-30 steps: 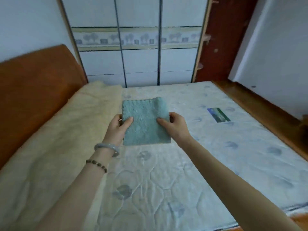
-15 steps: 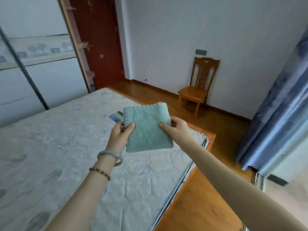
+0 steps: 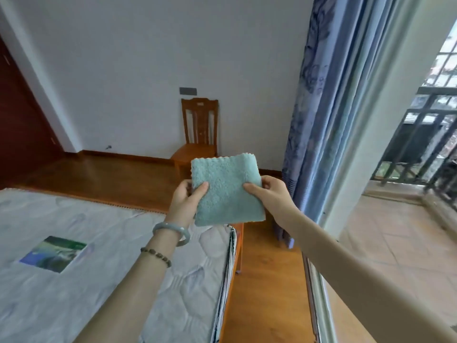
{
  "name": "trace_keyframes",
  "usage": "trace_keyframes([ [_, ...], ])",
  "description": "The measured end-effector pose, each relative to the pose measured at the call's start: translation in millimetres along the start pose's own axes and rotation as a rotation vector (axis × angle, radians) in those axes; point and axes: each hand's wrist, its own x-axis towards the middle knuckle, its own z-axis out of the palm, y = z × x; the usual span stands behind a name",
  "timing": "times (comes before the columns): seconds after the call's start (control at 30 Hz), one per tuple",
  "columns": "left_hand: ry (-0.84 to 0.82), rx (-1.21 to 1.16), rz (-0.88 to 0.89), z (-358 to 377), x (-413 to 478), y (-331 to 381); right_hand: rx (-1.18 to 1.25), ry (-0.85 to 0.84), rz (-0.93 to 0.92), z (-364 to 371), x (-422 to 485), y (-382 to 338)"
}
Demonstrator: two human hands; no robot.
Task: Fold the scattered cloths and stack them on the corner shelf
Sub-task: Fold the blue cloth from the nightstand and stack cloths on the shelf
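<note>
**Head view: entry**

- Item: teal terry cloth, folded to a small squarish pad with a scalloped top edge. It is held in the air in front of the chest, above the far corner of the mattress and the wooden floor.
- Left hand: clamped on the cloth's left edge, thumb on top and fingers hidden beneath. A jade bangle and a bead bracelet are worn at the wrist.
- Right hand: clamped on the right edge in the same pinch.
- Surroundings: wooden chair against the wall, blue curtain, balcony railing, printed label on the mattress.
- Progress: this cloth is judged fully folded. Stacking is not yet done (no corner shelf is in view). No other cloths are seen, so how many are left cannot be told.
- Change from the earlier frame: the two-handed grip is unaltered. The view is swung rightward, so the wardrobe and most of the red door are lost and the curtain and balcony are gained. The cloth is now carried past the bed's corner.
</note>
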Motion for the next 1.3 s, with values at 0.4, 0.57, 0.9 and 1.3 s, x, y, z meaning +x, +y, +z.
trace_keyframes([
  [0.4, -0.175, 0.023, -0.018, 97.1, 173.6, -6.0, 0.084, 0.126, 0.077, -57.3, 159.9, 30.8],
  [0.57, -0.146, 0.014, -0.020, 150.1, 252.6, -26.9, 0.131, 0.113, 0.084, -87.6, 253.1, 59.7],
  [0.9, 0.010, -0.006, -0.069, 240.6, 418.4, -29.3, 0.122, -0.075, 0.062, -150.3, 466.2, 72.0],
  [1.3, 0.216, -0.078, -0.080, 233.3, 565.3, -34.9, 0.182, -0.294, 0.058, -98.4, 645.0, 81.9],
])
